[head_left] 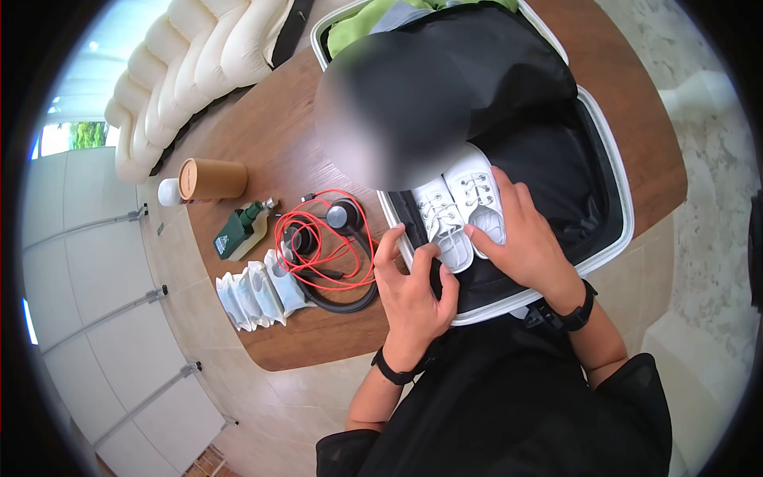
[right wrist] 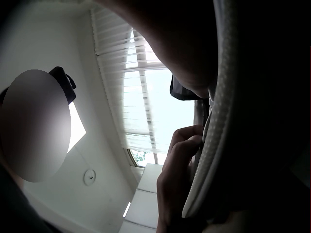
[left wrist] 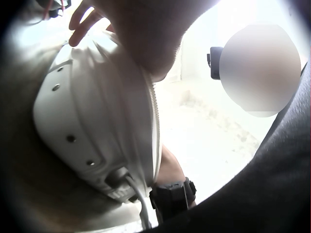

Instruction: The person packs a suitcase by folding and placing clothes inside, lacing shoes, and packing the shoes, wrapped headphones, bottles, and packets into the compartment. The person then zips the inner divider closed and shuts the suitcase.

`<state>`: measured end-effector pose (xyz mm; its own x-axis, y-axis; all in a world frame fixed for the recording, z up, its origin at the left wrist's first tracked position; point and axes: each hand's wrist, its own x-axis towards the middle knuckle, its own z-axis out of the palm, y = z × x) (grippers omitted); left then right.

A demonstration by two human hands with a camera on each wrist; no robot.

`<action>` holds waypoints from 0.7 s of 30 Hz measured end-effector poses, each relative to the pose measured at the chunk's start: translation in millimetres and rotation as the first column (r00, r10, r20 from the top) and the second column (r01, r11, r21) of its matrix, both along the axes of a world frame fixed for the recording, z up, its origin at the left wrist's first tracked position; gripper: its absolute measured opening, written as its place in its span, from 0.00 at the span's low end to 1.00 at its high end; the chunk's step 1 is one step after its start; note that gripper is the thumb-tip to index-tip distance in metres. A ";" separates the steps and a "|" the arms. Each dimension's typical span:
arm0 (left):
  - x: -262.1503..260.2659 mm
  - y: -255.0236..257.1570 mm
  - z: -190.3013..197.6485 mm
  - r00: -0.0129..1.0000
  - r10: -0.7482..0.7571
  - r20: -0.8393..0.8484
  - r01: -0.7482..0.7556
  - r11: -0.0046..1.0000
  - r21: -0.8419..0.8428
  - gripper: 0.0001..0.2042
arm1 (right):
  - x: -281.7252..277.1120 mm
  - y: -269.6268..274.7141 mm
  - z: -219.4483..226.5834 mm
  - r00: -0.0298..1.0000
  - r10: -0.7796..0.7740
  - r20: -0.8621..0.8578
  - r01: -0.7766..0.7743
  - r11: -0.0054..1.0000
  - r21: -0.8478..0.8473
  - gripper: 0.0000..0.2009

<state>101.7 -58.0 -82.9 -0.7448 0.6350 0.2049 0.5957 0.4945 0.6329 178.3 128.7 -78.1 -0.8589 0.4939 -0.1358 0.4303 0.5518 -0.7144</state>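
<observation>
A pair of white lace-up shoes (head_left: 455, 248) lies side by side in the near left corner of the open suitcase (head_left: 622, 171). My left hand (head_left: 413, 298) has spread, bent fingers at the suitcase rim and by the left shoe's heel. Over the right shoe rests my right hand (head_left: 528, 238), thumb near the shoe opening and fingers along its outer side. In the left wrist view, fingers of the left hand (left wrist: 87, 24) reach over the white shell (left wrist: 97, 111). The right wrist view shows the left hand (right wrist: 177, 174) beside the zipped edge (right wrist: 214, 131).
Left of the suitcase on the wooden table (head_left: 278, 103) are headphones (head_left: 343, 306) with a red cable (head_left: 338, 278), white-and-blue packets (head_left: 258, 296), a green bottle (head_left: 234, 237) and a brown cylinder (head_left: 218, 179). Green clothing (head_left: 354, 30) lies in the suitcase's far part.
</observation>
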 end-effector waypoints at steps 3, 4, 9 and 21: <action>0.0 -0.2 -1.0 1.000 0.000 -0.010 0.000 1.000 0.001 0.11 | 0.6 0.6 0.0 1.000 0.005 0.002 -0.005 1.000 0.005 0.42; 0.0 -0.1 -1.2 1.000 -0.001 -0.010 0.001 1.000 0.001 0.11 | 0.5 0.8 -0.3 1.000 0.005 0.002 -0.005 1.000 0.005 0.42; 1.0 0.3 1.0 0.999 0.008 0.045 -0.009 1.000 0.010 0.09 | -0.2 -0.5 0.8 1.000 0.003 0.014 -0.004 1.000 0.016 0.42; 1.0 -2.1 -0.2 1.000 0.019 0.007 -0.019 0.999 0.026 0.10 | -2.4 -3.5 3.7 0.998 -0.002 0.068 0.000 1.000 0.031 0.41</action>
